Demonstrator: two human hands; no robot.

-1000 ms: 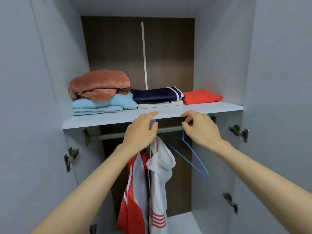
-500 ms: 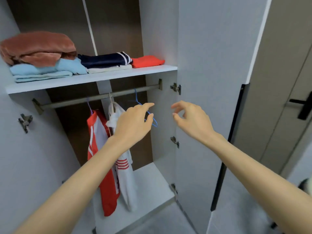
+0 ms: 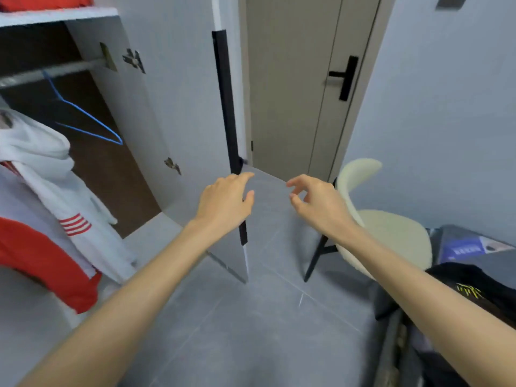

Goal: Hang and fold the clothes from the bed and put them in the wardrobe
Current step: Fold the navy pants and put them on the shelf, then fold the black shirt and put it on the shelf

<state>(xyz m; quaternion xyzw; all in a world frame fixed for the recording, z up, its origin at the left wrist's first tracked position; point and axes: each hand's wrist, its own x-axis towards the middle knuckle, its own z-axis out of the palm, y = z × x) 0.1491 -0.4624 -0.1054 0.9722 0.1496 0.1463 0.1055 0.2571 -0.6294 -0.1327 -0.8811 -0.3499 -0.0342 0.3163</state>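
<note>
- The grey tiled floor [image 3: 251, 331] filled the middle and lower part of the view.
- The light grey wardrobe [image 3: 117, 107] stood at the left, its door [image 3: 184, 93] swung open and edged with a long black handle strip [image 3: 223, 107].
- A beige room door [image 3: 287, 93] with a black lever handle [image 3: 346, 78] was shut behind it.
- The grey-covered bed [image 3: 499, 262] showed only at the lower right, and a black garment with yellow print [image 3: 474, 291] lay on it, well apart from the wardrobe.
- A cream upholstered chair on black legs [image 3: 391, 236] stood between the bed and the room door.
- A white hooded top with red stripes [image 3: 42, 169] hung inside the wardrobe, and a red garment [image 3: 33, 255] hung just beside it, lower left.
- The left hand [image 3: 223, 202] was held out in front of the wardrobe door's edge, fingers relaxed and lightly bent, holding nothing; whether it touched the door could not be told.
- The right hand [image 3: 318, 202] was raised near it, fingers loosely curled, thumb and forefinger apart, holding nothing.
- A grey metal rail [image 3: 55, 71] ran under the white shelf [image 3: 55, 16].
- A folded red cloth [image 3: 42, 1] lay on the shelf.
- A bare blue wire hanger [image 3: 89, 118] hung from the rail, to the right of the white top.
</note>
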